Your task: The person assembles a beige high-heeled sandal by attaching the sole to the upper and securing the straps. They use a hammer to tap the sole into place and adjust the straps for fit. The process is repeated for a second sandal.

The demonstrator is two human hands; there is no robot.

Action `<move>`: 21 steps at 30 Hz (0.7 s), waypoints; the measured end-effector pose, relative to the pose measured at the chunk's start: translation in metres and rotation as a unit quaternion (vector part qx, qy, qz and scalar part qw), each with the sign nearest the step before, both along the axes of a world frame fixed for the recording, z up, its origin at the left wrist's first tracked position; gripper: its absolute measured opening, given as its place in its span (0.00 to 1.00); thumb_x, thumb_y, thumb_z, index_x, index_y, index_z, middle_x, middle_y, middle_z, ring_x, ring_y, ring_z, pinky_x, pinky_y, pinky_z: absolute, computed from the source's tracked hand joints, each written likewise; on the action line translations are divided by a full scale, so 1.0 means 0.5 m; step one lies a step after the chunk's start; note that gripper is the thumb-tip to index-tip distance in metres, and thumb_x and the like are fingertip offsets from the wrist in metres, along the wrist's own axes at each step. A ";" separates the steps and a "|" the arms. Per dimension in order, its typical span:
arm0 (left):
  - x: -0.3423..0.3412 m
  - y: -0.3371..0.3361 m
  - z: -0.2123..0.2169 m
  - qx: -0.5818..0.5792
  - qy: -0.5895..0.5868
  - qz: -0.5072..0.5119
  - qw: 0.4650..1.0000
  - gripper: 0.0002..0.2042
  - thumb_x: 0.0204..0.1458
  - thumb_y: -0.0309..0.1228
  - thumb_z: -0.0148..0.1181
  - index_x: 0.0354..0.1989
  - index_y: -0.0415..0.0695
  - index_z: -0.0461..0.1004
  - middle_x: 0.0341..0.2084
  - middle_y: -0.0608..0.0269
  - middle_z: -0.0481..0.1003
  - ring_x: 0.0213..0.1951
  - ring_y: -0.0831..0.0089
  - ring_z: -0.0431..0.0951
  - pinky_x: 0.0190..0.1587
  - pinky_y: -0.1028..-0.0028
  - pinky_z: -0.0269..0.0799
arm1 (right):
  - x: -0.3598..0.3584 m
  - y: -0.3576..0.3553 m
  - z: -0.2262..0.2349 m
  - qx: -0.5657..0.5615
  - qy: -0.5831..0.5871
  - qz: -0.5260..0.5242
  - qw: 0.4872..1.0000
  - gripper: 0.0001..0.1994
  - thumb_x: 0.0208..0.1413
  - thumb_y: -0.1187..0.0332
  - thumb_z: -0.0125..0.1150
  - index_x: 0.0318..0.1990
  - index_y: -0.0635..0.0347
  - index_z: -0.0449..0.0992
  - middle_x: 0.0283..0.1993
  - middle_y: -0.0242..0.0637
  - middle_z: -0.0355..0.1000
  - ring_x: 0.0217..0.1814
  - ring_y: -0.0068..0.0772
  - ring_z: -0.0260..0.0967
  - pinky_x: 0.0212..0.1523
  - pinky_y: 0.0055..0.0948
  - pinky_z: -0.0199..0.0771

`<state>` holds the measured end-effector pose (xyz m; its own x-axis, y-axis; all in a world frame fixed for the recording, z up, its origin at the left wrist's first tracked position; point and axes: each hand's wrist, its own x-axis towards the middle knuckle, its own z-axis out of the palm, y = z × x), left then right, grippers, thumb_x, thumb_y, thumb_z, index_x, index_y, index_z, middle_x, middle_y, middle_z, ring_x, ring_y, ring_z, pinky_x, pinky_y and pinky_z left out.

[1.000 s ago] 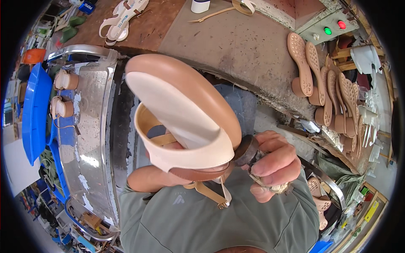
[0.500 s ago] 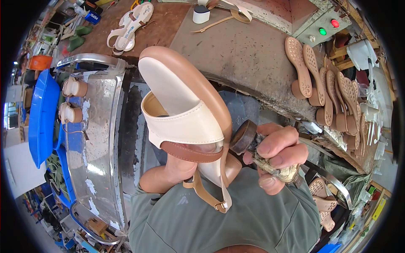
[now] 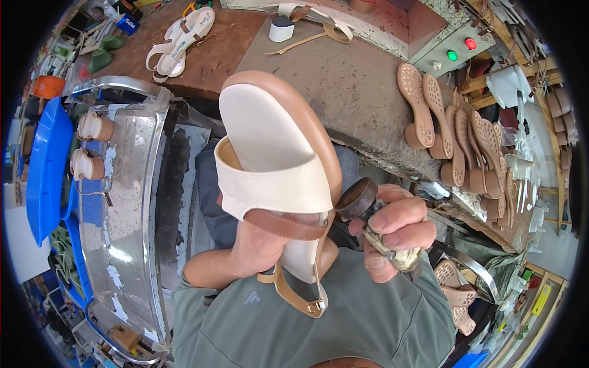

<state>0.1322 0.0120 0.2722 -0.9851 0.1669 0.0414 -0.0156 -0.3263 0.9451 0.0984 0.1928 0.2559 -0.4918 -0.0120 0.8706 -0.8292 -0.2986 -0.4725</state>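
Observation:
A cream and tan sandal (image 3: 267, 189) is held upright in front of my chest, its toe pointing away from me. My left hand (image 3: 257, 248) grips it from behind the brown strap, with most of its fingers hidden by the upper. A tan ankle strap with a buckle (image 3: 315, 305) dangles below. On the right, my right hand (image 3: 396, 230) is closed round the worn, wrapped handle of a hammer (image 3: 359, 199). The hammer's dark round head is right beside the sole's edge; whether they touch I cannot tell.
A workbench (image 3: 294, 80) stretches across the far side, with a pair of finished sandals (image 3: 187, 40) at its left. Several tan soles (image 3: 423, 110) stand along its right edge. A metal rack (image 3: 126, 202) and a blue tray (image 3: 46, 175) stand at the left.
The sandal has turned slightly and shifted a little to the right relative to my body. The hammer has stayed close to the sole's edge. My view has also shifted slightly.

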 end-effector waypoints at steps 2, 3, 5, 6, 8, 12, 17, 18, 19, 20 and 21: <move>-0.003 -0.005 0.003 -0.001 0.012 -0.025 1.000 0.17 0.48 0.20 0.57 0.48 0.39 0.66 0.38 0.62 0.72 0.39 0.74 0.74 0.38 0.75 0.72 | 0.000 -0.001 0.005 0.010 0.025 -0.005 1.000 0.17 0.36 0.70 0.68 0.36 0.57 0.69 0.38 0.43 0.73 0.21 0.31 0.69 0.23 0.31 0.72; -0.002 -0.012 0.006 0.005 0.012 -0.049 0.999 0.19 0.49 0.20 0.57 0.51 0.39 0.64 0.42 0.60 0.71 0.43 0.73 0.73 0.42 0.73 0.71 | 0.001 -0.004 0.008 0.014 0.043 -0.012 0.999 0.16 0.36 0.71 0.67 0.35 0.57 0.70 0.38 0.43 0.73 0.19 0.30 0.67 0.22 0.30 0.72; -0.006 -0.015 0.019 0.024 0.006 -0.069 0.997 0.21 0.49 0.20 0.58 0.53 0.39 0.63 0.44 0.59 0.70 0.45 0.71 0.72 0.44 0.71 0.71 | -0.004 -0.009 0.020 0.021 0.069 -0.015 0.997 0.16 0.34 0.73 0.66 0.35 0.58 0.71 0.39 0.43 0.74 0.13 0.27 0.62 0.19 0.28 0.69; -0.009 -0.015 0.026 0.035 0.003 -0.080 0.996 0.22 0.49 0.20 0.58 0.54 0.39 0.62 0.45 0.58 0.70 0.46 0.71 0.72 0.45 0.70 0.71 | -0.005 -0.006 0.024 0.053 0.093 -0.033 0.994 0.16 0.34 0.73 0.66 0.35 0.58 0.71 0.38 0.43 0.74 0.14 0.27 0.63 0.19 0.27 0.69; -0.027 -0.019 0.041 -0.075 0.081 -0.071 0.991 0.23 0.48 0.21 0.60 0.54 0.39 0.62 0.45 0.57 0.70 0.46 0.70 0.72 0.46 0.70 0.71 | -0.007 0.005 0.030 0.115 0.141 -0.066 0.981 0.15 0.34 0.73 0.66 0.34 0.58 0.71 0.37 0.42 0.74 0.16 0.28 0.64 0.19 0.27 0.69; -0.036 -0.024 0.038 -0.128 0.085 -0.050 0.987 0.21 0.48 0.24 0.60 0.53 0.39 0.65 0.45 0.57 0.71 0.45 0.69 0.73 0.46 0.68 0.70 | -0.017 0.000 0.030 0.128 0.151 -0.079 0.977 0.15 0.35 0.74 0.66 0.35 0.59 0.72 0.37 0.43 0.74 0.19 0.30 0.67 0.22 0.27 0.71; -0.027 -0.033 -0.008 0.012 0.006 -0.024 1.000 0.20 0.50 0.26 0.59 0.52 0.39 0.65 0.45 0.58 0.71 0.46 0.68 0.73 0.48 0.68 0.69 | 0.001 0.005 0.038 -0.066 -0.230 0.124 0.963 0.15 0.41 0.73 0.64 0.38 0.64 0.69 0.41 0.50 0.67 0.31 0.32 0.71 0.31 0.30 0.75; -0.018 -0.036 -0.026 0.060 -0.017 -0.020 0.998 0.20 0.50 0.26 0.59 0.52 0.39 0.65 0.45 0.58 0.71 0.46 0.68 0.72 0.48 0.68 0.69 | 0.000 0.011 0.037 -0.082 -0.274 0.127 0.950 0.15 0.42 0.74 0.63 0.38 0.64 0.68 0.41 0.50 0.66 0.31 0.32 0.70 0.33 0.30 0.76; -0.005 -0.041 -0.038 0.104 -0.034 -0.015 0.994 0.20 0.50 0.26 0.58 0.52 0.39 0.65 0.45 0.58 0.71 0.46 0.68 0.72 0.48 0.68 0.68 | -0.011 0.018 0.025 -0.031 -0.268 0.072 0.960 0.15 0.41 0.74 0.63 0.39 0.64 0.69 0.42 0.51 0.67 0.34 0.36 0.71 0.37 0.32 0.75; 0.008 -0.046 -0.051 0.149 -0.051 -0.007 0.987 0.20 0.51 0.26 0.58 0.52 0.39 0.65 0.45 0.58 0.71 0.46 0.68 0.72 0.49 0.68 0.68 | -0.053 0.024 0.015 0.134 -0.172 -0.040 0.975 0.14 0.42 0.75 0.61 0.40 0.63 0.70 0.44 0.50 0.67 0.37 0.39 0.71 0.40 0.33 0.73; 0.018 -0.047 -0.061 0.189 -0.064 -0.005 0.980 0.19 0.51 0.26 0.58 0.52 0.39 0.65 0.45 0.58 0.71 0.46 0.69 0.72 0.49 0.68 0.68 | -0.095 0.032 0.007 0.259 -0.057 -0.169 0.949 0.14 0.43 0.76 0.59 0.40 0.62 0.70 0.46 0.48 0.68 0.40 0.42 0.71 0.44 0.33 0.71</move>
